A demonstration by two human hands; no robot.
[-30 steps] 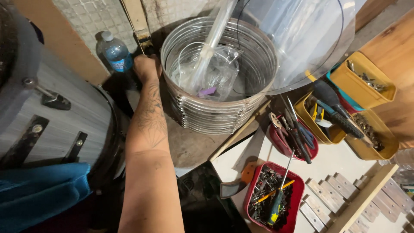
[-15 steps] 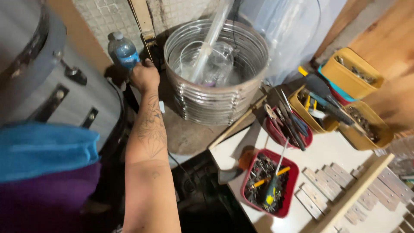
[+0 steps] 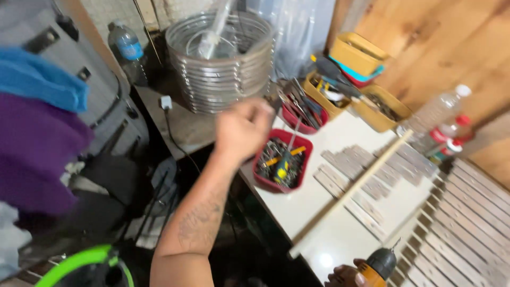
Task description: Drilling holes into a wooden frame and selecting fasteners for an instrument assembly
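Orange-and-black cordless drill [image 3: 378, 267] sits gripped in our right hand [image 3: 345, 276] at the white bench's near edge, bit pointing up-right, while our loosely fisted, seemingly empty left hand [image 3: 243, 130] hovers beside the red plastic tool tray [image 3: 281, 162].

Workshop corner with a white worktop [image 3: 340, 234] and wood-panelled wall [image 3: 441, 48].

The wood wall fills the upper right of the frame; a pale tiled wall [image 3: 114, 10] occupies the upper left. The worktop runs diagonally through the centre and reflects overhead light at the lower centre.
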